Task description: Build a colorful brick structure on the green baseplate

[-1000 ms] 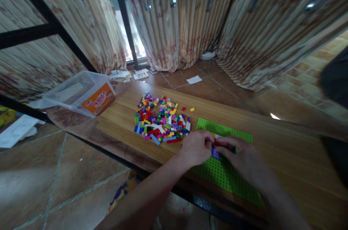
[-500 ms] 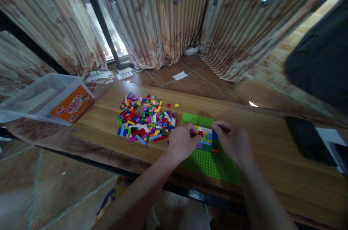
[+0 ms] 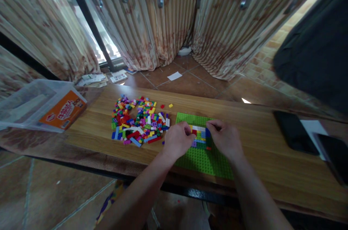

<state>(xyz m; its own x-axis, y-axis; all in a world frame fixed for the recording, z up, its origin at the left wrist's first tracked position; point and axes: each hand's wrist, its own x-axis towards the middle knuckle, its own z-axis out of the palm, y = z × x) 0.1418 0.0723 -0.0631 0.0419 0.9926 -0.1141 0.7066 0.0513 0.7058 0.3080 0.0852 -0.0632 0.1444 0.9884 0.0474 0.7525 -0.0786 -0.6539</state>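
A green baseplate lies on the wooden tabletop with a rectangular patch of coloured bricks on it. White and yellow bricks line the patch's far side, and dark blue and green ones its right end. My left hand is closed at the patch's left edge, its fingertips by a red brick; what they grip is hidden. At the far right corner my right hand pinches with thumb and forefinger beside the dark blue bricks; anything between the fingertips is too small to make out.
A heap of loose bricks spreads left of the baseplate, with a red and a yellow brick apart from it. A clear plastic box with an orange label stands at far left. Dark flat devices and white paper lie at right.
My right hand has drawn back from the patch's middle to its far right corner, uncovering the bricks. My left hand stays at the left edge. The view has swung right.
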